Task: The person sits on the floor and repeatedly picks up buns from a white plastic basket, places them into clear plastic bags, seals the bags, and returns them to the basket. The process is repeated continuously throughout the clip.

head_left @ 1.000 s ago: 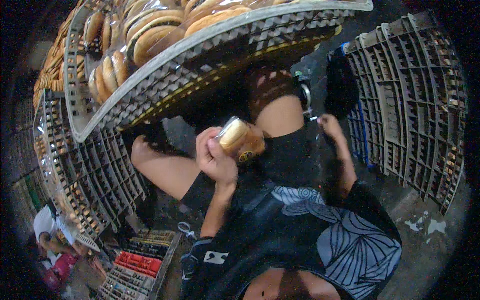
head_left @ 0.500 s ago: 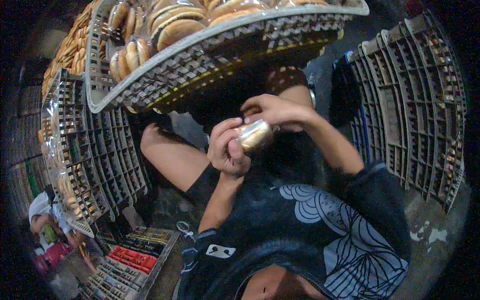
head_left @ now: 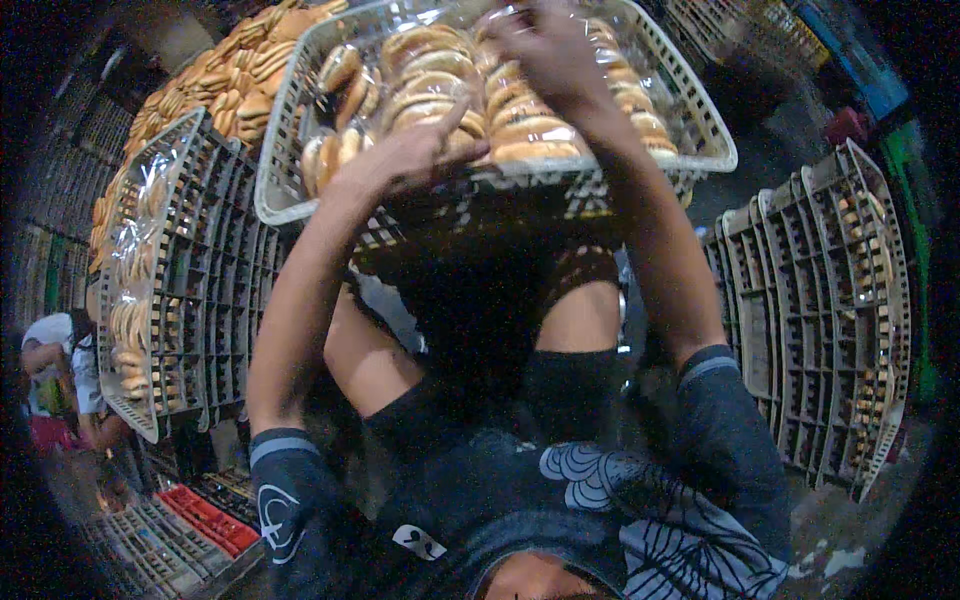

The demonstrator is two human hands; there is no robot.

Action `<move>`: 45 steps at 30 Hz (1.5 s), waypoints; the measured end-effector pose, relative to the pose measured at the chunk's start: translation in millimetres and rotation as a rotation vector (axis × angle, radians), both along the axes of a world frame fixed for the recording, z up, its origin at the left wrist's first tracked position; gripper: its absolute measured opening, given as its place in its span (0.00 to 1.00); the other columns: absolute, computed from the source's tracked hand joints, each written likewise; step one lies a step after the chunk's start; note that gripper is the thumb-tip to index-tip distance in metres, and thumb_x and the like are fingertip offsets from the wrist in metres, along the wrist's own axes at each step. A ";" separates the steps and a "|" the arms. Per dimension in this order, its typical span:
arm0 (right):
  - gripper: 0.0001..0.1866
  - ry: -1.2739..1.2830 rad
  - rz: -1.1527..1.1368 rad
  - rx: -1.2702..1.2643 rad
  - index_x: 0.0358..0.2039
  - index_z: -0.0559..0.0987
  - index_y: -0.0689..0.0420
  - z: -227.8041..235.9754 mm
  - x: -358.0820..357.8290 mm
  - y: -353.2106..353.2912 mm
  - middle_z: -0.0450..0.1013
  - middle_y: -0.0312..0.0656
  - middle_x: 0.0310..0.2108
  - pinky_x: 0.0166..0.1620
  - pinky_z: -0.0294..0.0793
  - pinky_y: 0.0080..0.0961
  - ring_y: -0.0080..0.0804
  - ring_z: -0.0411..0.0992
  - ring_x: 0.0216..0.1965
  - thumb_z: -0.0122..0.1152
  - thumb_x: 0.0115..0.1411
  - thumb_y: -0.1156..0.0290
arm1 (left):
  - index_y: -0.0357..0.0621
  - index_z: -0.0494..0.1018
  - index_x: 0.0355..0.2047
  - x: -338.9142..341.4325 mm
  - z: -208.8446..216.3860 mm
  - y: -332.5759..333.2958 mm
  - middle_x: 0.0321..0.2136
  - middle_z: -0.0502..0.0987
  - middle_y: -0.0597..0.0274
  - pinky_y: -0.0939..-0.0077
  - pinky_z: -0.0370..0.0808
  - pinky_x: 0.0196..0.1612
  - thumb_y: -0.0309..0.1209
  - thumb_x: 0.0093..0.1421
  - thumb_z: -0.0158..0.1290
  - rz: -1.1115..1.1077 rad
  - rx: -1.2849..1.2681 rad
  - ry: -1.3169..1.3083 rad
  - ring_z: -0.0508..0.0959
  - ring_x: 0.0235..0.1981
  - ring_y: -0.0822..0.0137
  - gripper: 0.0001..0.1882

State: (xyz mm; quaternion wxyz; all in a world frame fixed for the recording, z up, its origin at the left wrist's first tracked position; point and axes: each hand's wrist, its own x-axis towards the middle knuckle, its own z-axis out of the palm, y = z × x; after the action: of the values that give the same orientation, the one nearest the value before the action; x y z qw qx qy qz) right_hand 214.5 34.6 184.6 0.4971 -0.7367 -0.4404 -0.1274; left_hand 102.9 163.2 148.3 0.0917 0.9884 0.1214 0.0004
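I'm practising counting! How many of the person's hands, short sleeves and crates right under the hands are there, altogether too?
Hands, left and right: 2
Sleeves, left and right: 2
Crate of wrapped buns under them: 1
Total: 5

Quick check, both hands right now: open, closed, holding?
Left hand: open, fingers spread over the bagged buns near the crate's front rim; nothing seen held.
Right hand: blurred over the crate; grip cannot be told.
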 end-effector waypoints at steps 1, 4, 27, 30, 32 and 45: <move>0.12 -0.117 0.033 -0.269 0.29 0.74 0.65 -12.7 10.4 31.8 0.73 0.50 0.27 0.33 0.71 0.34 0.41 0.73 0.29 0.54 0.43 0.70 | 0.38 0.69 0.38 -5.0 0.5 1.4 0.30 0.74 0.46 0.63 0.69 0.40 0.50 0.58 0.34 -0.029 -0.022 0.095 0.74 0.32 0.51 0.26; 0.16 -0.188 0.333 -1.107 0.31 0.74 0.64 -44.7 2.1 75.2 0.72 0.49 0.29 0.37 0.69 0.38 0.40 0.71 0.35 0.52 0.46 0.65 | 0.38 0.68 0.39 -31.4 -20.1 17.9 0.32 0.72 0.41 0.58 0.66 0.42 0.53 0.58 0.31 -0.201 -0.181 0.089 0.72 0.35 0.45 0.30; 0.13 0.503 0.084 -0.166 0.31 0.76 0.63 -116.3 -163.1 -133.3 0.73 0.42 0.27 0.34 0.66 0.25 0.31 0.70 0.30 0.53 0.54 0.66 | 0.38 0.51 0.54 -155.7 -94.1 -120.3 0.50 0.62 0.53 0.69 0.57 0.55 0.27 0.45 0.57 0.119 -1.837 -0.574 0.62 0.52 0.61 0.38; 0.10 0.457 0.045 -0.019 0.26 0.76 0.61 -130.3 -172.1 -142.9 0.72 0.40 0.23 0.28 0.67 0.23 0.26 0.69 0.24 0.54 0.53 0.66 | 0.38 0.49 0.55 -173.5 -119.6 -132.5 0.52 0.59 0.50 0.68 0.56 0.55 0.28 0.46 0.56 0.051 -1.894 -0.435 0.61 0.53 0.60 0.38; 0.12 0.756 -0.086 -0.088 0.23 0.75 0.62 -133.7 -167.9 -160.9 0.72 0.39 0.21 0.28 0.66 0.19 0.22 0.68 0.25 0.53 0.55 0.66 | 0.38 0.48 0.55 -172.0 -130.8 -134.9 0.53 0.57 0.48 0.67 0.55 0.56 0.28 0.47 0.55 0.218 -2.159 -0.385 0.60 0.54 0.59 0.38; 0.11 1.315 0.345 -0.003 0.34 0.72 0.60 -170.0 -176.9 -136.6 0.70 0.34 0.29 0.41 0.66 0.21 0.22 0.68 0.34 0.51 0.56 0.65 | 0.32 0.61 0.46 -163.5 -103.1 -136.5 0.45 0.67 0.52 0.72 0.65 0.48 0.23 0.48 0.55 0.186 -2.031 -0.517 0.69 0.45 0.67 0.25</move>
State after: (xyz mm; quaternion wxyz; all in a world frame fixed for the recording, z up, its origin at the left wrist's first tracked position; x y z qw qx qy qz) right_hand 37.6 -102.0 14.6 0.6735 -0.5810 -0.1579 0.4288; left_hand -60.6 26.7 45.1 0.8998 0.4038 0.1170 0.1165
